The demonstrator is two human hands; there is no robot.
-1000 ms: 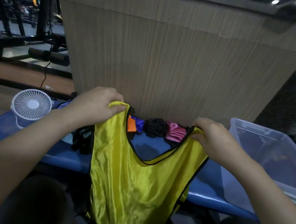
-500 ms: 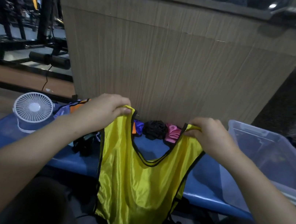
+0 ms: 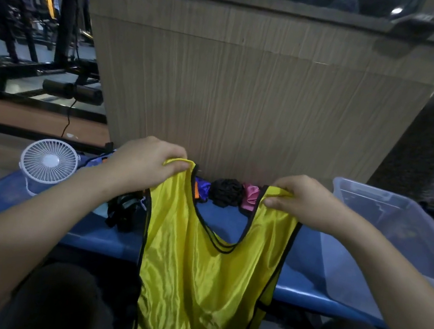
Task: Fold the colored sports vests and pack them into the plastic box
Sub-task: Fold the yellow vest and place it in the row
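While both hands' grip pinches yellow vest (image 3: 203, 269) straps, hem hangs past blue bench (image 3: 103, 240) edge

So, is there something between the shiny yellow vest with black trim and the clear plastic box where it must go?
Nothing visible blocks the way. The shiny yellow vest with black trim hangs from the left hand and the right hand, each gripping a shoulder strap. The clear plastic box stands open on the blue bench, just beside the right hand.
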